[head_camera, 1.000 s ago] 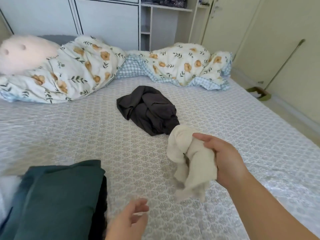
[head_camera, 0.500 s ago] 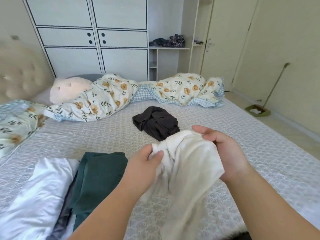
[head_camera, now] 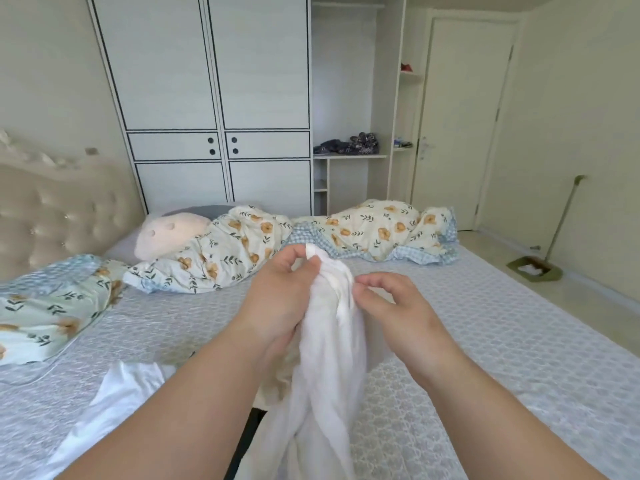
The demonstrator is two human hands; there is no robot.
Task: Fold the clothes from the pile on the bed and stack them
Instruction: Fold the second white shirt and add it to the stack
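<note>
Garment: white garment [head_camera: 332,358], bunched, lifted above the bed [head_camera: 485,341], centre of view, between both hands.
Long axis: roughly vertical, top bunch at the fingers, the rest hanging down toward the near edge.
Left hand [head_camera: 277,299]: pinching the top bunch, thumb and fingers closed on the cloth.
Right hand [head_camera: 391,306]: touching the garment's right side, fingers curled at a fold; firm grip or not, cannot tell.
Nearer hand: left, already on the upper end; right just beside it.
Likely next: finding an edge and spreading sideways, away from each other.
Elsewhere: white cloth [head_camera: 114,403] near left; floral quilt [head_camera: 242,251] far.
</note>
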